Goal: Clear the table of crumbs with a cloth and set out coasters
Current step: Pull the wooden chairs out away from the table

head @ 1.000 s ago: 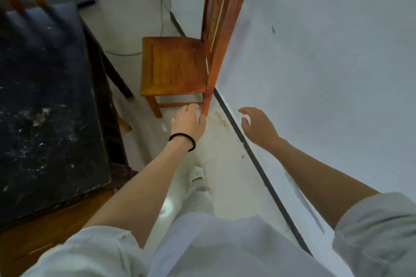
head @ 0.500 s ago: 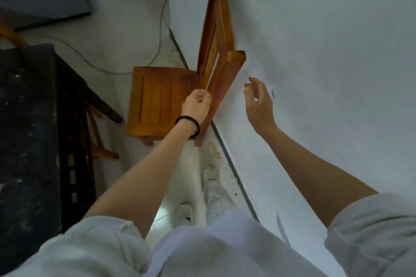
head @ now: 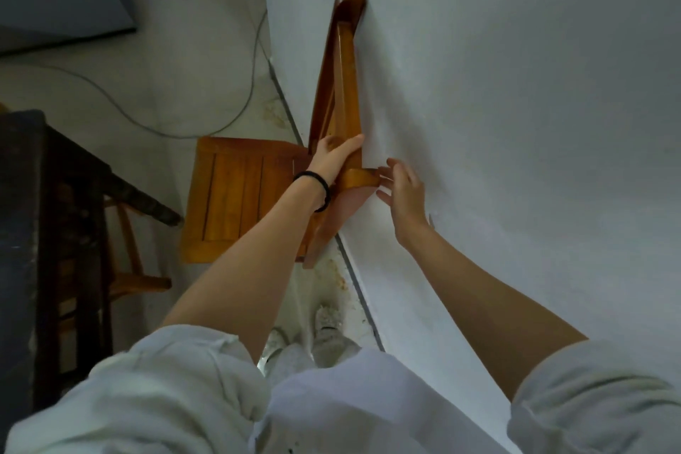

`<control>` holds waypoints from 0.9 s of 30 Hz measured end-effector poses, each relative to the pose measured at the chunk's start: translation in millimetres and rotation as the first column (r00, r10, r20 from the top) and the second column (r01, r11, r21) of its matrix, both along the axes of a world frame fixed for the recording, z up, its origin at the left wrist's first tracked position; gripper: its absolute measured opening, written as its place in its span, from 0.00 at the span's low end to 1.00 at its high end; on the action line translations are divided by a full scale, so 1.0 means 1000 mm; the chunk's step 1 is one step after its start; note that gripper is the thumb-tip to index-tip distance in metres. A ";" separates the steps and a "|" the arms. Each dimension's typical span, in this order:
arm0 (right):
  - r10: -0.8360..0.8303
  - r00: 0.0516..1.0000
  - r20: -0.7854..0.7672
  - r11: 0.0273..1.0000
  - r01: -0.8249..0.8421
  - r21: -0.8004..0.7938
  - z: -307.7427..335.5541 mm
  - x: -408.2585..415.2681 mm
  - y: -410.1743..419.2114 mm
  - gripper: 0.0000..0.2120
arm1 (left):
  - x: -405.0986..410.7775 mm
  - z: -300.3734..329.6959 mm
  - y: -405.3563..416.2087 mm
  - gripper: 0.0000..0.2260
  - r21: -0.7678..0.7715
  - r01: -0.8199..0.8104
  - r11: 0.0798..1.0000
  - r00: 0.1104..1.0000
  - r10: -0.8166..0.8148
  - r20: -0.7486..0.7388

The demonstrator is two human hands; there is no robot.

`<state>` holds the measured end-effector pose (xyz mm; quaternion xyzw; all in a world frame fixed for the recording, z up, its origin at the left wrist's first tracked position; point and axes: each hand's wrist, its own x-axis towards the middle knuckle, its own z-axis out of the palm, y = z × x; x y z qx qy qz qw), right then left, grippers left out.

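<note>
A brown wooden chair [head: 236, 195] stands with its back against the white wall. My left hand [head: 333, 155], a black band on its wrist, lies on the near end of the chair's top rail with the fingers wrapped over it. My right hand [head: 400, 188] is beside the rail's end, fingers apart, fingertips touching or nearly touching the wood. The dark table [head: 22, 232] shows at the left edge. No cloth or coasters are in view.
The white wall [head: 516, 122] fills the right side, close to my right arm. A grey cable [head: 147, 122] runs over the pale floor beyond the chair. Another wooden chair's frame [head: 129, 269] sits under the table. My feet [head: 324, 321] stand between the table and the wall.
I have stepped closer to the chair. My left hand moved from a loose fist near the chair back onto the top rail, and my right hand came down to the rail's end.
</note>
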<state>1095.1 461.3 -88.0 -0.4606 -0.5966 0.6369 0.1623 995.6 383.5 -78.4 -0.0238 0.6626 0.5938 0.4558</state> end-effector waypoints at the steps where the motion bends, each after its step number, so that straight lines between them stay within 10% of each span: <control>1: -0.017 1.000 -0.002 1.000 0.017 -0.017 0.002 -0.004 0.003 0.14 | 0.000 -0.001 0.000 0.37 -0.012 0.013 1.000 1.000 -0.013 -0.003; 13: 0.311 0.950 -0.033 0.931 -0.311 -0.192 0.022 -0.087 0.042 0.27 | 0.017 -0.005 -0.021 0.40 -0.082 0.170 0.982 0.983 -0.175 -0.053; 21: 0.481 0.855 0.193 0.852 -0.508 0.127 0.013 -0.108 0.033 0.39 | 0.022 -0.013 -0.021 0.37 -0.018 0.115 0.993 0.993 -0.115 0.022; 27: 0.476 0.834 0.277 0.820 -0.535 0.203 0.008 -0.111 0.030 0.31 | 0.030 -0.014 -0.024 0.37 -0.015 -0.005 1.000 0.998 0.006 0.064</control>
